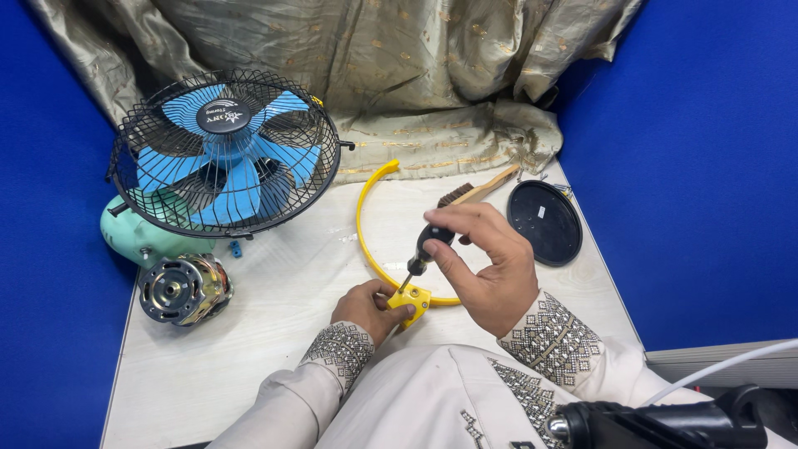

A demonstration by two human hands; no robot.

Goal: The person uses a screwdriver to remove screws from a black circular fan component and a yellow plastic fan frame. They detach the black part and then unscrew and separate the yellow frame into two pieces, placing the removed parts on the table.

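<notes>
The person wears pale cream sleeves [332, 366] with grey geometric embroidered cuffs [549, 333].

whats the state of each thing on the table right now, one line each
left hand: pinching the yellow bracket's flat end
right hand: gripping the screwdriver
screwdriver: tilted, tip down on the bracket end
yellow bracket: curved, lying flat on the table
fan: caged, blue blades, tipped back
motor: bare, lying apart from the fan
black disc: lying flat
brush: lying behind the right hand
</notes>
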